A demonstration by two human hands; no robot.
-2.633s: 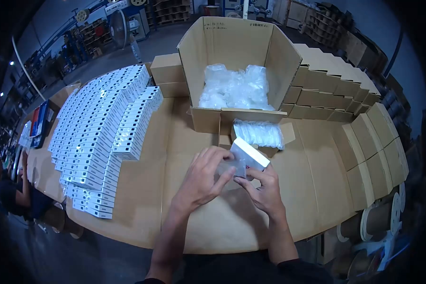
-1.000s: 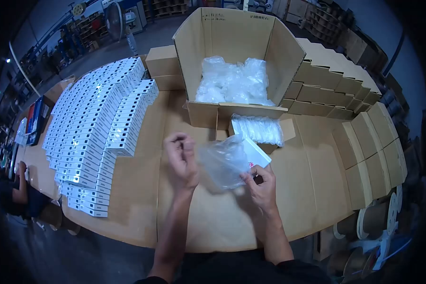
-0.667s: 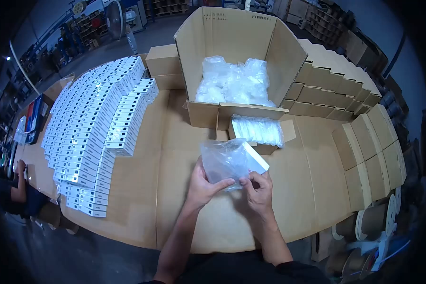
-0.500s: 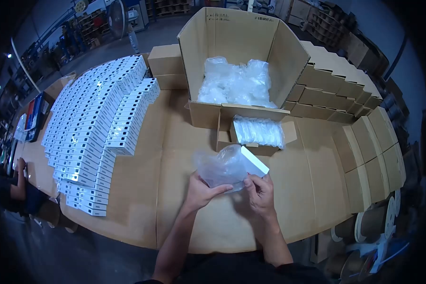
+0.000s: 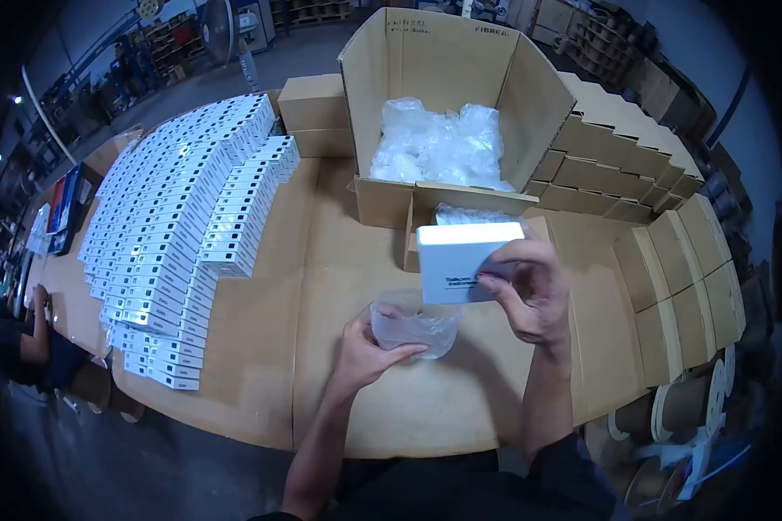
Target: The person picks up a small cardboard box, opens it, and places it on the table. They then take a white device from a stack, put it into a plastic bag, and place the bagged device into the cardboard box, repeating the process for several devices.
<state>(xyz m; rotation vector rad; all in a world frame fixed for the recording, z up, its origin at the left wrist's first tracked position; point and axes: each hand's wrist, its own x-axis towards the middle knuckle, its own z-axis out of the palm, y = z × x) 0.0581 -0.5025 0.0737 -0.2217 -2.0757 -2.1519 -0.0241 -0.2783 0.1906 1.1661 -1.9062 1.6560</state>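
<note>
My right hand (image 5: 534,282) grips a small white box (image 5: 452,273) with dark printing on its side, held up in front of the small open carton. Below and to the left, my left hand (image 5: 365,347) is closed on a clear plastic bag (image 5: 415,326), whose mouth gapes upward. Box and bag are apart. Behind the white box stands the small open carton (image 5: 413,234), with wrapped items (image 5: 473,214) partly hidden in it.
Many stacked white boxes (image 5: 174,226) fill the left side. A large open carton (image 5: 434,61) holds clear plastic bags (image 5: 443,143). Brown cartons stand in stacks (image 5: 608,156) behind and at the right (image 5: 673,286). At far left sits another person (image 5: 30,343).
My right hand has lifted the white box up and to the right, away from the plastic bag. My left hand keeps the bag, and its mouth now faces up.
</note>
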